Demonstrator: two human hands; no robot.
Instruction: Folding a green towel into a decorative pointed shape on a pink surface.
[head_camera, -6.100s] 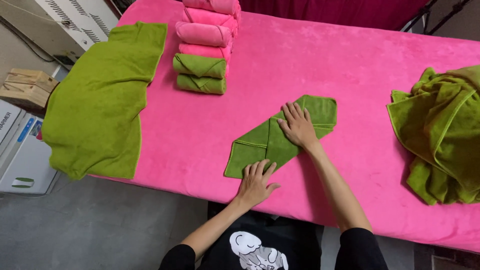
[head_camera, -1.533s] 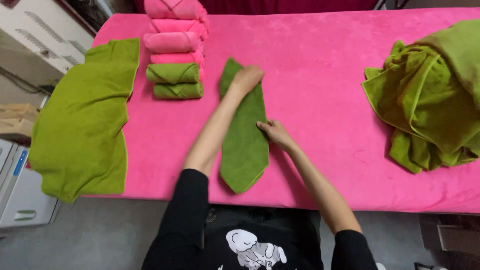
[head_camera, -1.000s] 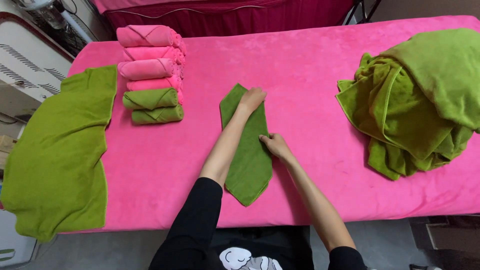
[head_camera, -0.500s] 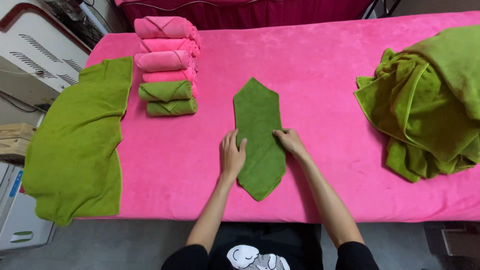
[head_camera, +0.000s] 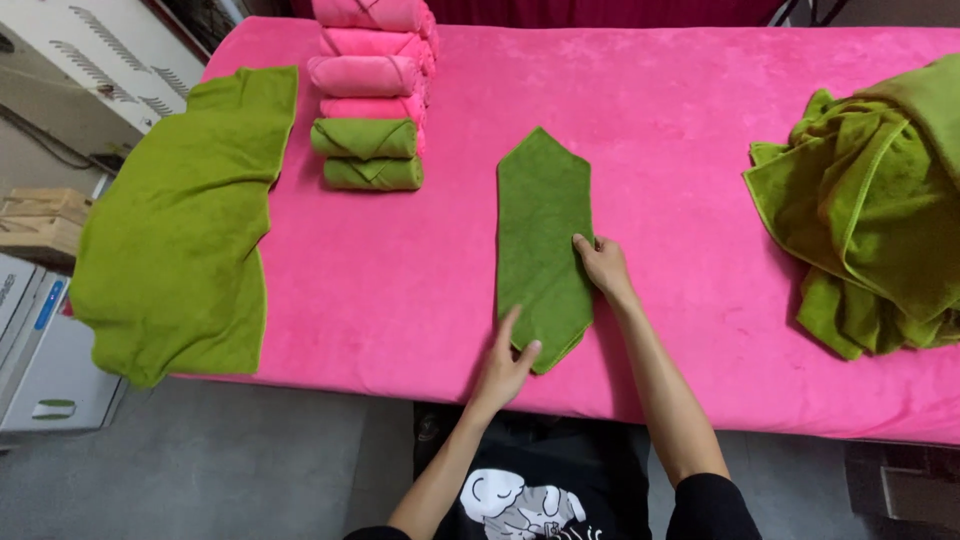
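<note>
A green towel (head_camera: 541, 225) folded into a long strip with pointed ends lies lengthwise on the pink table (head_camera: 660, 130). My left hand (head_camera: 508, 358) rests at its near pointed end, thumb and fingers spread on the tip. My right hand (head_camera: 603, 266) presses its fingertips on the strip's right edge around the middle. Neither hand has lifted the cloth.
Rolled pink and green towels (head_camera: 368, 95) are stacked at the back left. A flat green towel (head_camera: 185, 210) hangs over the table's left edge. A heap of loose green towels (head_camera: 870, 200) fills the right side. White equipment (head_camera: 40, 330) stands on the floor at left.
My left hand has slid from the strip's left edge down to its near tip. My right hand stays on the right edge. The view has shifted slightly.
</note>
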